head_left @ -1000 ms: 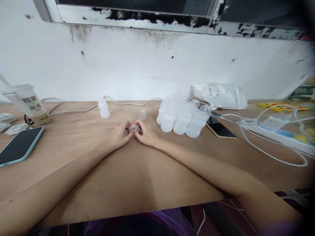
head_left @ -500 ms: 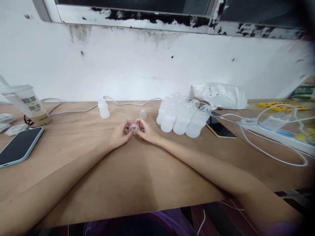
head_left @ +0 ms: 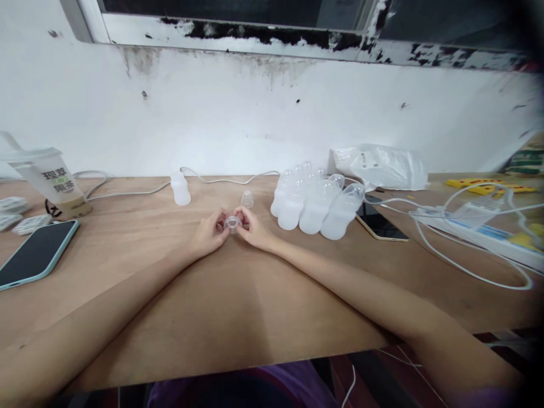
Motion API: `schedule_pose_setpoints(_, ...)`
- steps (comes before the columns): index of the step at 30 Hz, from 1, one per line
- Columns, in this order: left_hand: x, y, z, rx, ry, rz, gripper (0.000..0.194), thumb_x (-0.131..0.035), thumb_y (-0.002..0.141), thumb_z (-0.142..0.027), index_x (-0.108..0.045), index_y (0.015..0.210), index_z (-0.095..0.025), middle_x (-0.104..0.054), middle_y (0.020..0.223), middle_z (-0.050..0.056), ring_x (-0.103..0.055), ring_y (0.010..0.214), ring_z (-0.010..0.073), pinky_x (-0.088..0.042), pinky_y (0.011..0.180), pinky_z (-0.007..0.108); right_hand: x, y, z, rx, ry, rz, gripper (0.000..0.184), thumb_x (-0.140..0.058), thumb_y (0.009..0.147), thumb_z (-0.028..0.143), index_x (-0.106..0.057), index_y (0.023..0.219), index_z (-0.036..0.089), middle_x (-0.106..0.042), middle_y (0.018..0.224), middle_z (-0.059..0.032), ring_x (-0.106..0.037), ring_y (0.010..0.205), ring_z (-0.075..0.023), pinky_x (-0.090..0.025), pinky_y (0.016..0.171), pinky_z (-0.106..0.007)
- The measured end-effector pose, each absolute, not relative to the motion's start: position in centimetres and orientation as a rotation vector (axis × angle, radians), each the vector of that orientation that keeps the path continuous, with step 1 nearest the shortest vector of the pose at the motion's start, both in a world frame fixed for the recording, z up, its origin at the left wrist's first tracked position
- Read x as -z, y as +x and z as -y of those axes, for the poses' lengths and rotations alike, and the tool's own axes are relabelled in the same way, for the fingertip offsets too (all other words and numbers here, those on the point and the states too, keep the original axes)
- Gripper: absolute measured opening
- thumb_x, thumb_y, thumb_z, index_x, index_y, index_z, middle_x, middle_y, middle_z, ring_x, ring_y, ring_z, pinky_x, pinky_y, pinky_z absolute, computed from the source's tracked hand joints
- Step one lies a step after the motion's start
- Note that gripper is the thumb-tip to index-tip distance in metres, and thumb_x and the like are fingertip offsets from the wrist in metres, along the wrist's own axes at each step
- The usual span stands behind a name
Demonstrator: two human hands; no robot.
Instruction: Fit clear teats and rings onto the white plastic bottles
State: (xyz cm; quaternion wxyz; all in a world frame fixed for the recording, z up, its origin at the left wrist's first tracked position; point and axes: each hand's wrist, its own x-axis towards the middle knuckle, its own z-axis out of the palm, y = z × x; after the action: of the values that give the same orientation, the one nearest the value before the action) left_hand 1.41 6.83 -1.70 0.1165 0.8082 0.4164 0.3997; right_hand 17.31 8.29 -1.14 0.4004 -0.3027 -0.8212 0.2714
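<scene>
Left hand (head_left: 211,232) and right hand (head_left: 254,231) meet over the wooden table (head_left: 225,317), around a small clear ring-shaped piece (head_left: 233,225). Left: thumb and fingers pinched in on the piece's left side. Right: same kind of pinch from the right side, gap no wider than the piece. So piece sits between both sets of fingertips, round opening facing up; can't tell if it touches the table. Clear cap (head_left: 247,198) on the table just behind the right hand. One white bottle (head_left: 181,191) stands alone further back, on the left-hand side. Cluster of white bottles (head_left: 312,209) with clear tops, right of the right hand, apart from it. Plastic bag (head_left: 382,169) behind cluster by the wall (head_left: 221,113), dark phone (head_left: 385,225) beside cluster. Far left: drink cup (head_left: 55,180), phone in light-teal case (head_left: 36,254)
</scene>
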Motion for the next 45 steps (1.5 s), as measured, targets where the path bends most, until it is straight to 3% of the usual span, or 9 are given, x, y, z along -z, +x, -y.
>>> schedule_pose_setpoints(16, 1.9, 1.7, -7.0, -1.189, 2.373, -1.230, 0.011, -0.046, 0.071, -0.019, -0.044, 0.081, -0.019, -0.052, 0.066, -0.003, -0.049, 0.057, 0.0100, -0.039, 0.056, 0.022, 1.5, 17.3, -8.6, -0.668, -0.721, 2.050, 0.013, -0.045, 0.073, 0.014, -0.040, 0.084, 0.019, -0.035, 0.060, 0.0063, -0.036, 0.053, -0.0079, -0.032, 0.051, -0.020)
schedule_pose_setpoints(23, 2.3, 1.7, -7.1, -1.176, 2.298, -1.331, 0.016, -0.046, 0.075, -0.028, -0.042, 0.087, -0.020, -0.056, 0.068, -0.003, -0.049, 0.053, 0.0101, -0.038, 0.053, 0.023, 1.2, 17.2, -8.4, -0.624, -0.751, 2.036, 0.016, -0.046, 0.075, 0.019, -0.049, 0.091, 0.019, -0.048, 0.067, 0.0024, -0.045, 0.058, -0.0088, -0.039, 0.056, -0.022)
schedule_pose_setpoints(27, 1.7, 0.3, -7.2, -1.219, 2.383, -1.380, 0.028, -0.050, 0.073, -0.033, -0.041, 0.096, -0.019, -0.058, 0.077, 0.000, -0.054, 0.068, 0.0142, -0.041, 0.065, 0.027, 1.5, 17.3, -9.0, -0.891, -0.797, 1.904, 0.021, -0.043, 0.078, 0.027, -0.053, 0.095, 0.020, -0.053, 0.072, -0.0005, -0.048, 0.051, -0.0077, -0.039, 0.043, -0.019)
schedule_pose_setpoints(30, 0.8, -2.3, -9.0, -1.605, 2.259, -1.713, 0.026, -0.050, 0.073, -0.031, -0.043, 0.094, -0.016, -0.053, 0.090, 0.006, -0.052, 0.084, 0.0184, -0.040, 0.076, 0.032, 1.7, 17.4, -9.5, -1.161, -0.825, 1.697, 0.025, -0.049, 0.073, 0.027, -0.052, 0.097, 0.020, -0.054, 0.078, -0.0023, -0.053, 0.051, -0.0093, -0.039, 0.036, -0.019)
schedule_pose_setpoints(33, 0.0, -5.6, -12.2, -1.845, 1.803, -1.992, 0.054, -0.062, 0.064, -0.033, -0.037, 0.107, -0.011, -0.043, 0.111, 0.014, -0.041, 0.106, 0.0256, -0.033, 0.090, 0.039, 1.5, 17.4, -9.6, -1.299, -0.810, 1.516, 0.029, -0.058, 0.065, 0.022, -0.052, 0.093, 0.020, -0.054, 0.085, -0.0030, -0.056, 0.058, -0.0108, -0.044, 0.041, -0.020)
schedule_pose_setpoints(35, -0.3, -7.4, -14.4, -1.737, 1.559, -1.919, 0.077, -0.071, 0.053, -0.030, -0.031, 0.115, -0.010, -0.032, 0.125, 0.017, -0.028, 0.119, 0.0286, -0.025, 0.098, 0.041, 1.3, 17.4, -9.5, -1.366, -0.794, 1.438, 0.030, -0.060, 0.064, 0.022, -0.051, 0.092, 0.020, -0.054, 0.086, -0.0025, -0.057, 0.061, -0.0102, -0.045, 0.045, -0.020)
schedule_pose_setpoints(36, -0.3, -8.0, -15.3, -1.672, 1.537, -1.870, 0.079, -0.072, 0.051, -0.029, -0.031, 0.116, -0.009, -0.035, 0.124, 0.018, -0.032, 0.117, 0.0293, -0.028, 0.096, 0.042, 1.1, 17.4, -9.4, -1.396, -0.786, 1.405, 0.028, -0.059, 0.066, 0.024, -0.051, 0.093, 0.020, -0.055, 0.085, -0.0024, -0.057, 0.062, -0.0100, -0.045, 0.047, -0.019)
schedule_pose_setpoints(40, 0.1, -7.9, -16.5, -1.459, 1.584, -1.664, 0.054, -0.068, 0.056, -0.028, -0.046, 0.102, -0.010, -0.056, 0.104, 0.014, -0.053, 0.097, 0.0270, -0.043, 0.081, 0.039, 0.9, 17.4, -9.2, -1.449, -0.773, 1.307, 0.019, -0.050, 0.075, 0.030, -0.050, 0.091, 0.020, -0.056, 0.081, -0.0021, -0.057, 0.061, -0.0093, -0.044, 0.048, -0.019)
schedule_pose_setpoints(45, 1.3, -3.6, -11.9, -1.324, 1.711, -1.281, 0.052, -0.066, 0.059, -0.031, -0.048, 0.104, -0.014, -0.056, 0.110, 0.010, -0.053, 0.100, 0.0229, -0.043, 0.085, 0.035, 0.9, 17.4, -9.3, -1.461, -0.757, 1.192, 0.018, -0.049, 0.075, 0.024, -0.045, 0.093, 0.022, -0.058, 0.074, 0.0003, -0.058, 0.062, -0.0106, -0.044, 0.050, -0.020)
